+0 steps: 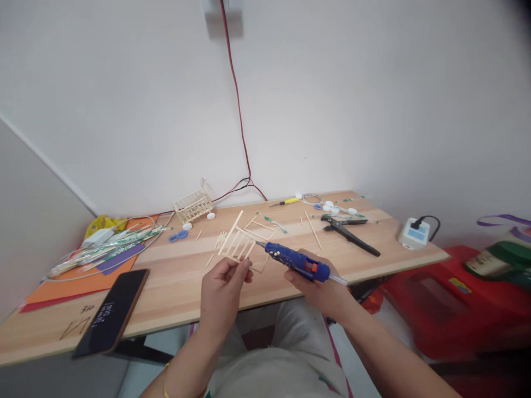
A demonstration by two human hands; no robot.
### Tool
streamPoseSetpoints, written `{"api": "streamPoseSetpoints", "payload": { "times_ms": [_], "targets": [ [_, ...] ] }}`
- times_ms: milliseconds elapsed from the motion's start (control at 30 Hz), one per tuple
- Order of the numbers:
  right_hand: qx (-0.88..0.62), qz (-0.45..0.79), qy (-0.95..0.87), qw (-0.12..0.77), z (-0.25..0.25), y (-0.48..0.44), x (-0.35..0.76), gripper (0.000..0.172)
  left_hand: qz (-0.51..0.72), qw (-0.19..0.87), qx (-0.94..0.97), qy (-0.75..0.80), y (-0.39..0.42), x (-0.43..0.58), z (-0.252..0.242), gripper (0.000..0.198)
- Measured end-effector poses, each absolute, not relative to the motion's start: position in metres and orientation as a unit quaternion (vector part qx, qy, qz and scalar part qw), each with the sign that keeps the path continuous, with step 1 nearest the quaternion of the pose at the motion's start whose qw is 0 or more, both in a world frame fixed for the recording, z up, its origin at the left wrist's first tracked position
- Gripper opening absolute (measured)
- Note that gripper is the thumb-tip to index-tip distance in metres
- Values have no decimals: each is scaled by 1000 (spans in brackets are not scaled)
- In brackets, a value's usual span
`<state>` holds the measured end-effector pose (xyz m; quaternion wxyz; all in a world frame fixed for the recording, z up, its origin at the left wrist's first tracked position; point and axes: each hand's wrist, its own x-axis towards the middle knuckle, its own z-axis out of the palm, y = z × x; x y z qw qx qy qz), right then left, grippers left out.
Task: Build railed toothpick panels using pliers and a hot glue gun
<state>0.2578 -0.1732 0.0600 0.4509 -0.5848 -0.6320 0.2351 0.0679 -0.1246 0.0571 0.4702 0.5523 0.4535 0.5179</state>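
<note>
My left hand pinches the lower edge of a small wooden stick frame, holding it tilted above the wooden table. My right hand grips a blue hot glue gun. Its metal tip points left and touches the frame's right side. More thin stick frames lie flat on the table just behind. A finished little stick cart with white bottle-cap wheels stands further back on the left.
A black phone lies at the front left beside orange paper and packets of sticks. Black cutters, a yellow screwdriver, bottle caps and a white power strip sit behind and right. A red stool stands right.
</note>
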Motion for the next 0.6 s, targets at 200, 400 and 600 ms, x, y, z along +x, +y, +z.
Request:
{"api": "streamPoseSetpoints", "payload": {
  "times_ms": [200,400,600],
  "targets": [
    [-588,235,-628,452,61,-173,256,23,517,407,594,463,-126,66,57,23],
    [-586,231,-629,456,62,-173,256,24,528,368,610,462,-128,65,56,20],
    [-585,253,-619,460,60,-174,255,26,531,369,607,462,-129,65,59,18]
  ]
}}
